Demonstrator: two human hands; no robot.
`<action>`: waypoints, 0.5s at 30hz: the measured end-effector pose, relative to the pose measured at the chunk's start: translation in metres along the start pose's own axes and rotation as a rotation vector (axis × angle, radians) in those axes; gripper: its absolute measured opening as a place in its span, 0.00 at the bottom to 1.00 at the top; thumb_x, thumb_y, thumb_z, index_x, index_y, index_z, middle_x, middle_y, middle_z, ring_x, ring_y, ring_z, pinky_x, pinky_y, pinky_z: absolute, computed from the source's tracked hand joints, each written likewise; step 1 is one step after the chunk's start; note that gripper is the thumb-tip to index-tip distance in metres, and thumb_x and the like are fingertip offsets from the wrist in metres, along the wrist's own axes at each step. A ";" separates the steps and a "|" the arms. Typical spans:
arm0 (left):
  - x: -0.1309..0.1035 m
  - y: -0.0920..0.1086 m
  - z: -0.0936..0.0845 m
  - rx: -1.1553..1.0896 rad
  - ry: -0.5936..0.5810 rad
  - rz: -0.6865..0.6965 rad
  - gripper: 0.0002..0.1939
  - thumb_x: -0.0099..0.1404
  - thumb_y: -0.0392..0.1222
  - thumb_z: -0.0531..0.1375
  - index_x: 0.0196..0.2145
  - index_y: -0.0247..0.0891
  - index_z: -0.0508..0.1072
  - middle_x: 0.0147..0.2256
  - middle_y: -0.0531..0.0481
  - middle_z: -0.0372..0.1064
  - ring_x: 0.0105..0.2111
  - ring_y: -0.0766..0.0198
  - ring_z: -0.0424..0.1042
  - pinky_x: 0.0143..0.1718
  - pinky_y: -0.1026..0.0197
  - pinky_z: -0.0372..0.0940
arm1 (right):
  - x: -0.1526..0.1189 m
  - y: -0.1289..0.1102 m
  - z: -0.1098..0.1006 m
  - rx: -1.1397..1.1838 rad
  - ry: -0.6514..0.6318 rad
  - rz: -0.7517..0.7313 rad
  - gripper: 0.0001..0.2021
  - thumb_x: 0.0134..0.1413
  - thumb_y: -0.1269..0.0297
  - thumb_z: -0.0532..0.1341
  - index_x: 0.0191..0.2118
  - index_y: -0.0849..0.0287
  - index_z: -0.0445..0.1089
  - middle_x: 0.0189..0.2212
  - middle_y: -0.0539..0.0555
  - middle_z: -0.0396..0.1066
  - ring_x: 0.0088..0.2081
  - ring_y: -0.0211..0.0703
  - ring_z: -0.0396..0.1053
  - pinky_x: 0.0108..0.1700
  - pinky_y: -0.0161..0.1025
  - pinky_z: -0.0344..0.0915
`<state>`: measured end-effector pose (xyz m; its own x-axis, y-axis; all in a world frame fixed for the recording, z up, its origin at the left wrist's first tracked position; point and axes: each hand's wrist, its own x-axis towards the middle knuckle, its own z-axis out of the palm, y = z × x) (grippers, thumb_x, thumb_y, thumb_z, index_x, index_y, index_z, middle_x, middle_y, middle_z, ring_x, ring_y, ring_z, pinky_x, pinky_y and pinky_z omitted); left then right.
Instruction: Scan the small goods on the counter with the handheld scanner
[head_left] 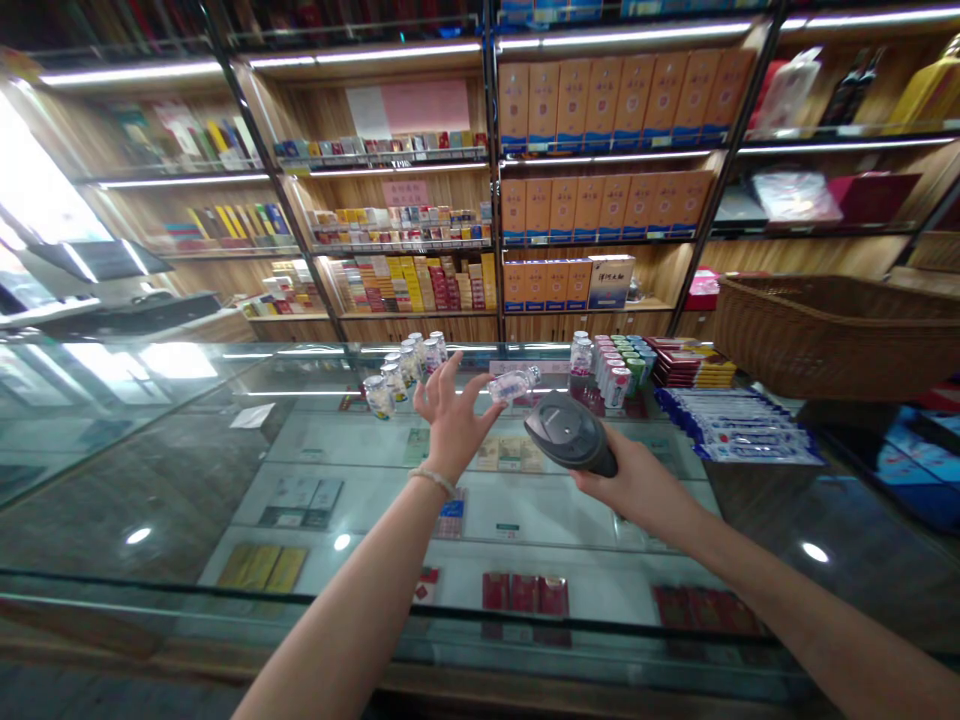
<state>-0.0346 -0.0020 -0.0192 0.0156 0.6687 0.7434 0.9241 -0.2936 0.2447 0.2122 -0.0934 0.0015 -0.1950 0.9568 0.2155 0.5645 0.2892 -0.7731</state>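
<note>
Lit wooden shelves [656, 265] beyond glass counter [360, 432]; left fingers [475, 386] pinching clear bottle [513, 385], right fingers [592, 484] wrapped round grey scanner [566, 428]

Wood shelving [300, 108] w/ pale, grained backs fills the upper half of frame, split by dark uprights [493, 175]; those at L & R lean outward toward the top. White strip lights [622, 37] run under the shelf edges. Wood base panels [645, 323] sit below, approx. mid-frame. Far upper L: v. bright glare [21, 150], source unclear. A glass counter [187, 445] spans the lower half, w/ round light reflections [342, 541] lower L, ctr & R. Lower L corner: dark grey, too blurred to ID.
</note>
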 end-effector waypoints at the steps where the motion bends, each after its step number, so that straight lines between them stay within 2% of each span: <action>1: 0.000 0.000 0.000 0.001 -0.001 0.003 0.19 0.60 0.53 0.72 0.49 0.52 0.80 0.71 0.42 0.55 0.70 0.41 0.54 0.70 0.31 0.41 | 0.000 0.000 0.000 -0.004 0.000 0.002 0.25 0.47 0.60 0.65 0.54 0.55 0.70 0.45 0.58 0.81 0.46 0.57 0.78 0.45 0.45 0.71; 7: 0.000 -0.001 0.000 0.006 -0.005 0.004 0.19 0.61 0.53 0.71 0.50 0.53 0.80 0.71 0.43 0.55 0.69 0.40 0.54 0.70 0.31 0.40 | -0.001 -0.003 -0.004 -0.144 -0.006 0.020 0.24 0.50 0.55 0.65 0.53 0.53 0.63 0.40 0.56 0.81 0.42 0.57 0.79 0.38 0.42 0.68; 12: 0.000 0.000 -0.001 0.009 -0.010 0.003 0.18 0.61 0.53 0.71 0.49 0.52 0.80 0.70 0.43 0.56 0.69 0.40 0.55 0.70 0.31 0.40 | 0.003 0.000 -0.013 -0.385 -0.052 0.007 0.29 0.56 0.53 0.63 0.61 0.54 0.57 0.46 0.59 0.81 0.41 0.59 0.80 0.38 0.42 0.66; 15: -0.001 0.000 0.000 0.003 -0.012 0.015 0.18 0.62 0.52 0.71 0.49 0.52 0.80 0.71 0.44 0.55 0.69 0.39 0.55 0.70 0.31 0.40 | 0.009 0.010 -0.020 -0.526 -0.053 0.020 0.26 0.60 0.55 0.61 0.61 0.56 0.59 0.47 0.61 0.80 0.43 0.60 0.80 0.39 0.44 0.66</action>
<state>-0.0342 -0.0024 -0.0197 0.0336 0.6724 0.7395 0.9247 -0.3016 0.2322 0.2317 -0.0816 0.0079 -0.2129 0.9634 0.1630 0.8921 0.2597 -0.3698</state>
